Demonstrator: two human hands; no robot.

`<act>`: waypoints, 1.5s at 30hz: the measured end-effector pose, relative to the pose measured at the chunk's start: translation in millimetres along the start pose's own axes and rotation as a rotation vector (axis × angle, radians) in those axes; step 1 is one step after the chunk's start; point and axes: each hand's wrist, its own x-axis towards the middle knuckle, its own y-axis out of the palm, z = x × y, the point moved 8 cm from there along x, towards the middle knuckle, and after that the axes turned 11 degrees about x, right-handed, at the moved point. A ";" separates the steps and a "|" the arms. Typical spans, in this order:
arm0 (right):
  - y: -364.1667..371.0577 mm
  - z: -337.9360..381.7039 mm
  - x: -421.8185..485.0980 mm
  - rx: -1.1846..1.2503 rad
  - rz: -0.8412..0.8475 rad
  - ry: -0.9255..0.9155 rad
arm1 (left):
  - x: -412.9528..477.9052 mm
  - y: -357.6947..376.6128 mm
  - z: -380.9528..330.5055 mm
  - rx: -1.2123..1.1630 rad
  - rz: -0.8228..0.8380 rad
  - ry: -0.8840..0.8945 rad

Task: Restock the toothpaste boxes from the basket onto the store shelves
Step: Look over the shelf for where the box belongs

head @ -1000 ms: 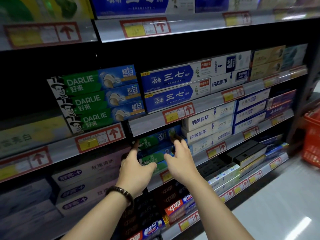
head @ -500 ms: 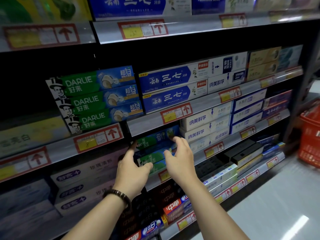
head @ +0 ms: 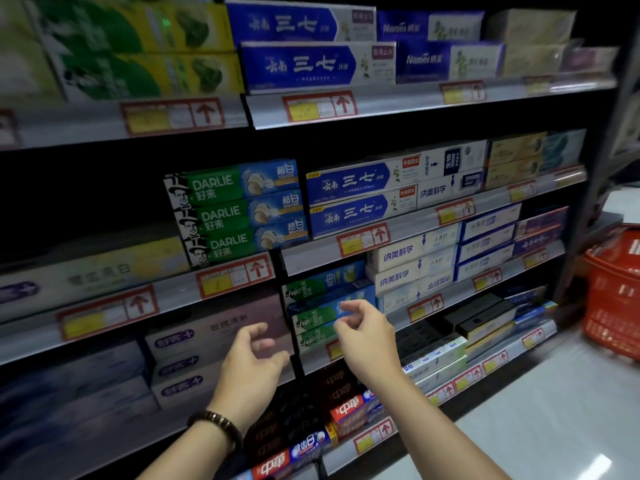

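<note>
A stack of green and blue toothpaste boxes (head: 322, 306) lies on the third shelf (head: 446, 299), in front of me. My left hand (head: 251, 362) hovers a little left of and below the stack, fingers loosely curled, holding nothing. My right hand (head: 365, 332) hangs just in front of the stack's right end, fingers relaxed and empty, not touching the boxes. The red basket (head: 614, 292) stands on the floor at the far right; its contents are hidden.
Shelves above hold three green DARLIE boxes (head: 235, 213) and blue boxes (head: 353, 199). White boxes (head: 412, 268) sit right of the stack, pale boxes (head: 214, 344) left of it, red boxes (head: 349, 410) below. Pale floor (head: 554, 410) stretches to the right.
Both hands have pulled back from the green and blue stack and let go of it. The camera has tilted up, showing more of the top shelf.
</note>
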 end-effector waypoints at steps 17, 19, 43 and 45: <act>18.1 14.9 -138.8 -0.166 0.252 0.179 | -129.0 -78.6 88.9 0.008 0.173 -0.227; 24.8 10.2 -157.6 -0.140 0.289 0.215 | -142.4 -88.8 104.7 -0.015 0.150 -0.240; 80.3 -24.2 -233.5 0.179 0.323 0.356 | -182.4 -136.1 201.9 -0.211 0.057 -0.266; 85.3 -27.6 -235.7 0.178 0.344 0.356 | -185.7 -134.8 199.9 -0.202 0.061 -0.252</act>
